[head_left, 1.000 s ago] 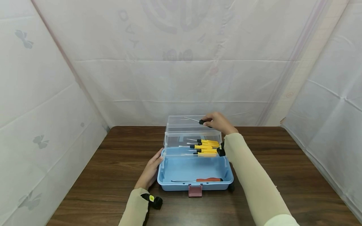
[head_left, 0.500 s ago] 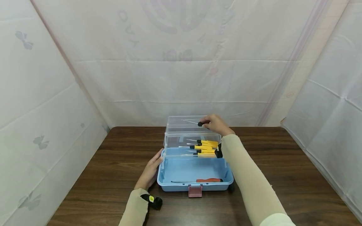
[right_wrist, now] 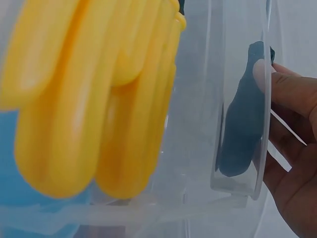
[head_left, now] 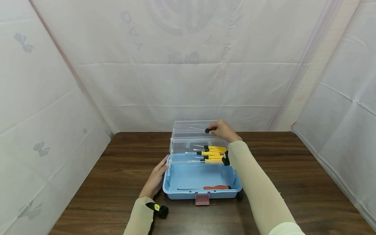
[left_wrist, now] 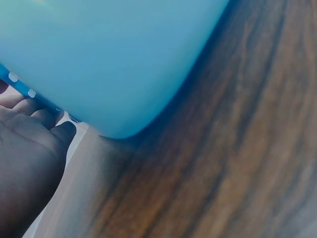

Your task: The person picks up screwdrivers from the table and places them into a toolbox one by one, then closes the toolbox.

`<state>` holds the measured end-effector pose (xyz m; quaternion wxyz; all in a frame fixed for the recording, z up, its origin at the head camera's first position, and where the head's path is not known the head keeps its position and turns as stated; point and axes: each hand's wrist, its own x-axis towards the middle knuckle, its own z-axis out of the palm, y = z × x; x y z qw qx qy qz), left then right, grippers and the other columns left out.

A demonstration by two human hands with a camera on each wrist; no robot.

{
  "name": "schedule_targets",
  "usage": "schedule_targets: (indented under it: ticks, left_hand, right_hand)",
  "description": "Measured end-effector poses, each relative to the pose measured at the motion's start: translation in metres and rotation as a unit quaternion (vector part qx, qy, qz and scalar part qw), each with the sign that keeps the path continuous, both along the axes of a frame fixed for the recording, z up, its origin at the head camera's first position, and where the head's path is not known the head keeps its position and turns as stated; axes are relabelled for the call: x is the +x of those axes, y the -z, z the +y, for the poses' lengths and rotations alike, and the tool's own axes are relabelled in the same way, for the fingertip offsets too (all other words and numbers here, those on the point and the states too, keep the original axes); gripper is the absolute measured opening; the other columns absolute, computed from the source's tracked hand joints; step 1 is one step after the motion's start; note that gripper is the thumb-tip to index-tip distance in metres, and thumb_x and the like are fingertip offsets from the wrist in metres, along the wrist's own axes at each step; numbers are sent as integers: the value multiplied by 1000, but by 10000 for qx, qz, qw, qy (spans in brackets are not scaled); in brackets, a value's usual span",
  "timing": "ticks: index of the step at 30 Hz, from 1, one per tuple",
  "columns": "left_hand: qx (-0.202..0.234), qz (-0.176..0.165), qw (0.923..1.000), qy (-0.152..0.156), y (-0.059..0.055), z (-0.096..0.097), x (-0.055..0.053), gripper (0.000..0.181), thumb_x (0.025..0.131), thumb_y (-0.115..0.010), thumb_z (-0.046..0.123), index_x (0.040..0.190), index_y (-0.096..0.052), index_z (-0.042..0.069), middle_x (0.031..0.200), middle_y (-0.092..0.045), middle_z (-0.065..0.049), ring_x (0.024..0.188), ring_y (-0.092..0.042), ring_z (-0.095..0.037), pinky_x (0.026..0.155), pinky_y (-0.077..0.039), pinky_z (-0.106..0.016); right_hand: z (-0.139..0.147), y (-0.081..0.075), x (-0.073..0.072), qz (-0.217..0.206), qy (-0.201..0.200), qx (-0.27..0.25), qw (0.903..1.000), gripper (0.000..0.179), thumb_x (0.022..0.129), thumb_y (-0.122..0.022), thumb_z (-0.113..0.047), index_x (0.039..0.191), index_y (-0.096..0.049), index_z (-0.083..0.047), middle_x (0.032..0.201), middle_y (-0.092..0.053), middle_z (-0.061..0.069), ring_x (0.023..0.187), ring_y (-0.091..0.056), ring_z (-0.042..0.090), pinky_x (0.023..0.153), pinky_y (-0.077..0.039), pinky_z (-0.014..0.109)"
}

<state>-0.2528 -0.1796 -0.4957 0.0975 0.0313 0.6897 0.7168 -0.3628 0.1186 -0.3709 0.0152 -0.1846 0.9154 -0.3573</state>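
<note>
My right hand (head_left: 224, 131) pinches a black-handled screwdriver (right_wrist: 243, 124) over the upper clear tray (head_left: 188, 133), its thin shaft pointing left. In the right wrist view the handle shows through the tray's clear wall, with thumb and fingertips at its edge. My left hand (head_left: 155, 178) rests along the left side of the blue toolbox (head_left: 202, 195), fingers stretched toward its back corner and touching the rim. Several yellow-handled screwdrivers (head_left: 212, 153) lie in the lower clear tray (head_left: 179, 159). An orange-red-handled screwdriver (head_left: 217, 187) lies along the front of the box floor.
The toolbox stands on a dark wooden table (head_left: 126, 163), with a pink latch (head_left: 202, 198) hanging at its front. Its clear trays are folded up and back in steps. White sheeting (head_left: 188, 81) encloses the table behind and at both sides.
My right hand has moved slightly left and down toward the upper tray with the black-handled screwdriver. My left hand and the toolbox have stayed in place.
</note>
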Motion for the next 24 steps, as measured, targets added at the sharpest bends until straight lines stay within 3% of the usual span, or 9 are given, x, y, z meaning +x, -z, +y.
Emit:
schedule_targets:
  ticks: [10,24]
  left_hand:
    - [52,16,10000,12,0,0,0,57,103,-41,28,154,-21,11,161,-15,-11,149,-10,-32,118,-13,-53]
    - [12,27,10000,-47,1,-2,1,58,102,-43,30,154,-23,13,161,-17,-11,149,-12,-32,118,-13,-54]
  right_hand:
    - [-4,1,1,-135,294,108,9994,25,90,-64,-3,114,-70,-4,112,-68,12,98,-65,25,91,-54,40]
    - [-8,0,4,11,451,462,9979,23,90,-65,-5,112,-71,-4,112,-69,13,99,-65,25,90,-54,39]
